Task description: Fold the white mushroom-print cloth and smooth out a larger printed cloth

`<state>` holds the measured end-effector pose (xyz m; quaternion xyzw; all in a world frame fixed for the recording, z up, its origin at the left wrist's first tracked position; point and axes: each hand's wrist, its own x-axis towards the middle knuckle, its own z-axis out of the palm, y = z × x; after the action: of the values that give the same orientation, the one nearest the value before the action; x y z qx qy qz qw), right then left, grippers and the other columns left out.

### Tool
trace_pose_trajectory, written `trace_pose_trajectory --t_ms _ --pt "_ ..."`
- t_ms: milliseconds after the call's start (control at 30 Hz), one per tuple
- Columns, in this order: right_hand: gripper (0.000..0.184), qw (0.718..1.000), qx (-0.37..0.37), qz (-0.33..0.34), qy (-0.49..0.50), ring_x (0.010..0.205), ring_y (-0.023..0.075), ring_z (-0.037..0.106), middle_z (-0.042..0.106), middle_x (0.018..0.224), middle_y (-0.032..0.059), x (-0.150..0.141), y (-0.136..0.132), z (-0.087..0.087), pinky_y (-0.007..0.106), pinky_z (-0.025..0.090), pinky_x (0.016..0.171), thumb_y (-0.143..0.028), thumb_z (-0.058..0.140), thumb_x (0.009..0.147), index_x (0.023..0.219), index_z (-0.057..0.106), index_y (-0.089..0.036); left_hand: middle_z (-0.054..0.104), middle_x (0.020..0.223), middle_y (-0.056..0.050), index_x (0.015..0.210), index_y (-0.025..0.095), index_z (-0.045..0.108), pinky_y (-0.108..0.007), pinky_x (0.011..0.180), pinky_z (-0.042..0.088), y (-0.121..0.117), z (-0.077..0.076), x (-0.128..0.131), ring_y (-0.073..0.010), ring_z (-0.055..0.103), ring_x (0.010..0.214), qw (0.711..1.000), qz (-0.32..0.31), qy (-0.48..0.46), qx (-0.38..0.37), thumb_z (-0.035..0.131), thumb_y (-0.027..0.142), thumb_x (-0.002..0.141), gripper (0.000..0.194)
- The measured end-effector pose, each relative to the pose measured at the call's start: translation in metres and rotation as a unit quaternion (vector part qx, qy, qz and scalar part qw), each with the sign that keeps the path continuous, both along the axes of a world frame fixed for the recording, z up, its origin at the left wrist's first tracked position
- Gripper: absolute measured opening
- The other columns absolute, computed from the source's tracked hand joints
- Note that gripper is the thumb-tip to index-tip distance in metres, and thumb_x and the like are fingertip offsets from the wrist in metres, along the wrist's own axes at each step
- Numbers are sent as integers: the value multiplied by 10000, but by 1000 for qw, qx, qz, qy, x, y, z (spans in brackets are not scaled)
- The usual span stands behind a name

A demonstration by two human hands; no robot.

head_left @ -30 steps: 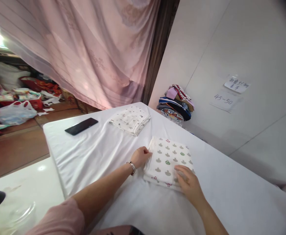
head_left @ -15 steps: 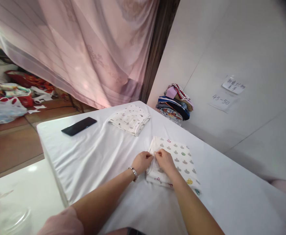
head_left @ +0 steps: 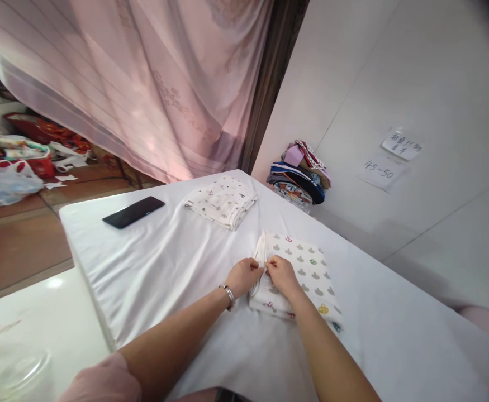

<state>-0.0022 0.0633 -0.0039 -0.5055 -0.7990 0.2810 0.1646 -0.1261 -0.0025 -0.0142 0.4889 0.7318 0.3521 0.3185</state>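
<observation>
A folded white cloth with grey, red, green and yellow printed motifs lies flat in front of me on the white-covered table. At its left edge my left hand is closed, thumb and fingers pinching the cloth's layered border. Right beside it, my right hand also pinches the fabric close to that same edge. The fingertips of both hands almost touch. Farther back lies a second folded white cloth with small dark prints, apart from both hands.
A black phone rests on the table's left part. Folded clothes are stacked by the wall, beyond the far edge. A pink curtain hangs behind. At lower left stands a clear plastic container; bags lie on the floor.
Both hands stay at the cloth's left edge with only slight finger movement. The border there looks a little more lifted. The view has shifted slightly.
</observation>
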Motion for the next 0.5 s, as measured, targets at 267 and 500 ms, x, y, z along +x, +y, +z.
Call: trace_pose_trajectory --t_ms 267,500 --pt "146 999 -1 7 51 453 98 463 481 456 -57 -7 -5 4 200 333 490 -223 432 739 623 517 -197 566 612 12 634 166 591 -207 537 311 -1 -5 -1 -109 488 594 999 -4 -4 37 500 269 729 167" --pt "175 1000 23 -5 -11 510 112 480 521 495 -32 -12 -6 6 223 330 540 -287 484 754 603 506 -201 577 608 -3 639 161 612 -206 553 317 -1 -6 -2 -107 490 592 999 -13 8 51 433 247 787 247"
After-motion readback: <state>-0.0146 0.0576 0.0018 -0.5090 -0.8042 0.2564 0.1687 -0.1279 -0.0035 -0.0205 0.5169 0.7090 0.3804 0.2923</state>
